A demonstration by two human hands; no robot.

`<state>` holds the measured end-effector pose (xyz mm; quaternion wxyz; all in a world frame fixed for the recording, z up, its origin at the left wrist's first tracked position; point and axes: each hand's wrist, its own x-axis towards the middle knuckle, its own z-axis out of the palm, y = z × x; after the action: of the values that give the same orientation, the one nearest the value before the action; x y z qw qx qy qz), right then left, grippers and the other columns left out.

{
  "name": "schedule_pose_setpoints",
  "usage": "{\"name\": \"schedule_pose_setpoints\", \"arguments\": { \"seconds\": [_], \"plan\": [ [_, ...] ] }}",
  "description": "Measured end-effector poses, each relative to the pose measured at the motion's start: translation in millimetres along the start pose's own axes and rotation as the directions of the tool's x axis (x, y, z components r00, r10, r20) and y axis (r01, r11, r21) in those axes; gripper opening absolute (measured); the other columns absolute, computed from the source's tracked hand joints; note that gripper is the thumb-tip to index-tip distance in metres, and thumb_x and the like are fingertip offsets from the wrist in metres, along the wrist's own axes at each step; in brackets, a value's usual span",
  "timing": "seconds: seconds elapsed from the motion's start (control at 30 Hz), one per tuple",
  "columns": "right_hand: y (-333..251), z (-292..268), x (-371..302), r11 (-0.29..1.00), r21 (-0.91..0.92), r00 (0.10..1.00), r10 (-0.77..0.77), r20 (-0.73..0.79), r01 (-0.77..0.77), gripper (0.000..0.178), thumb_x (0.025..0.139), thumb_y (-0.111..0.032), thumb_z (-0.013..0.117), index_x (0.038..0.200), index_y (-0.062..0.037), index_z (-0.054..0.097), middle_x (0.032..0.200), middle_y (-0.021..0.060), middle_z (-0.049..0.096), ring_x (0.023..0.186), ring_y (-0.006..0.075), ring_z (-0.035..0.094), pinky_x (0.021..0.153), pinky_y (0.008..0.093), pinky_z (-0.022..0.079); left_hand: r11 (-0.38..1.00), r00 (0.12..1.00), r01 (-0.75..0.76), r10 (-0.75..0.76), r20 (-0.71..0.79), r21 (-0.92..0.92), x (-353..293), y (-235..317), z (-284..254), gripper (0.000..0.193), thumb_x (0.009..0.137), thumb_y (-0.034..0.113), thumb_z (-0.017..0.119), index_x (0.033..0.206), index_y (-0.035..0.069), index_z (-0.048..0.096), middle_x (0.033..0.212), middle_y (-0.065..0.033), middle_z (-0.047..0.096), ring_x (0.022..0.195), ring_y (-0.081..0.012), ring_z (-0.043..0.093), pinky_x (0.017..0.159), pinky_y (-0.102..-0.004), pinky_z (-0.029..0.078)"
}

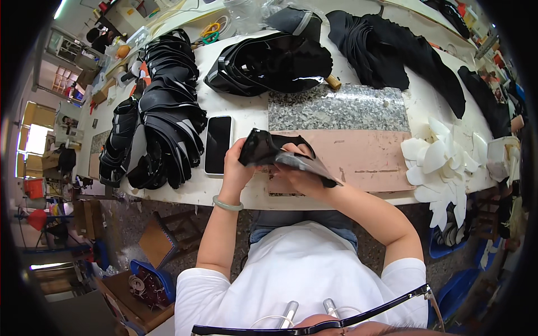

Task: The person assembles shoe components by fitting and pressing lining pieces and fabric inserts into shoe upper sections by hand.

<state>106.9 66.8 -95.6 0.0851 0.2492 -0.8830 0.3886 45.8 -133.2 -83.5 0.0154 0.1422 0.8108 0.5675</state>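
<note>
Over the near edge of the worktable, both my hands hold one black glossy shoe-upper piece. My left hand grips its left end, with the fingers partly hidden behind it. My right hand is bent round its right part, with fingertips showing through the piece's opening. A thin greyish flap stretches down to the right across the right hand. Beneath the hands lies a pinkish board, and a grey speckled stone slab is just behind it. A phone with a dark screen rests left of my left hand.
Stacked black shoe uppers fill the table's left side. A glossy black pile sits at the back, beside a wooden handle. Black fabric pieces lie back right; white cut pieces are heaped at the right edge. A wooden chair stands below left.
</note>
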Motion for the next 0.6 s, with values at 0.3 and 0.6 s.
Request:
{"name": "schedule_pose_setpoints", "arguments": {
  "seconds": [0.3,0.6],
  "plan": [
    [-25,-45,24,0.930,-0.319,0.932,-0.265,-0.247,0.180,0.015,0.069,-0.015,0.069,0.082,-0.0073,0.064,0.084,0.0039,0.060,0.078,0.0231,0.056,0.071,0.0351,0.040,0.747,0.867,0.494,-0.384,0.317,-0.445,8,42,-7,0.040,0.077,0.000,0.062,0.117,-0.003,0.056,0.095,-0.0042,0.060,0.080,-0.0089,0.058,0.073,-0.0217,0.048],
    [-41,-135,-30,0.418,0.858,0.894,0.437,0.098,-0.298,0.016,0.090,-0.018,0.066,0.092,-0.0026,0.061,0.082,-0.0038,0.055,0.074,0.0038,0.046,0.061,0.0212,0.038,0.502,0.874,0.359,0.116,0.473,-0.787,-3,116,61,0.036,0.087,0.009,0.066,0.120,-0.001,0.055,0.109,-0.0044,0.062,0.099,-0.0100,0.056,0.090,-0.0260,0.043]
  ]
}}
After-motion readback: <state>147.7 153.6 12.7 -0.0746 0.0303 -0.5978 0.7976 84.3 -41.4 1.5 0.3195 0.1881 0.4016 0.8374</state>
